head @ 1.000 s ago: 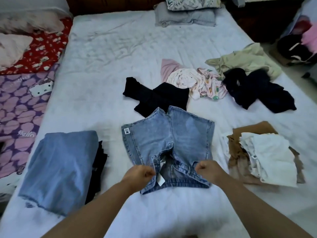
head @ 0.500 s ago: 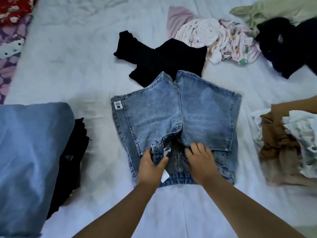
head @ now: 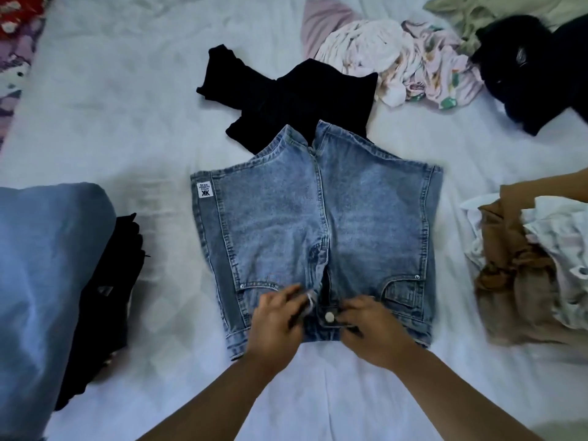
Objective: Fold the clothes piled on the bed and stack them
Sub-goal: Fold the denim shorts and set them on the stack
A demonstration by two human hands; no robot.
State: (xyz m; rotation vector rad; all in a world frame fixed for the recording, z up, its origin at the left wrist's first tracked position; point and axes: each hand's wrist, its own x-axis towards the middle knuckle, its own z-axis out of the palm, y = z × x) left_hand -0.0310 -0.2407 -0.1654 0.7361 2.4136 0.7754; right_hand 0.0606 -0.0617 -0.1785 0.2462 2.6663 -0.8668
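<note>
Denim shorts [head: 318, 230] lie flat mid-bed [head: 127, 106], waistband toward the person, leg hems overlapping a black top [head: 296, 93]. Left hand [head: 276, 326] & right hand [head: 372, 332] both at the open fly, fingers curled, pinching the waistband either side of the button [head: 329, 317]. Folded denim stack [head: 47, 281] to the left, brown & white pile [head: 525, 281] to the right.

The denim shorts [head: 318, 230] at centre are faded light blue with a white label printed in black. At twelve o'clock lies a black garment [head: 292, 93]; at one o'clock a pink-and-white printed bundle [head: 410, 68]. A pale blue folded piece [head: 47, 268] sits at nine o'clock, over black. At three o'clock: tan and white clothes [head: 521, 275]. The sheet [head: 127, 106] is white.
</note>
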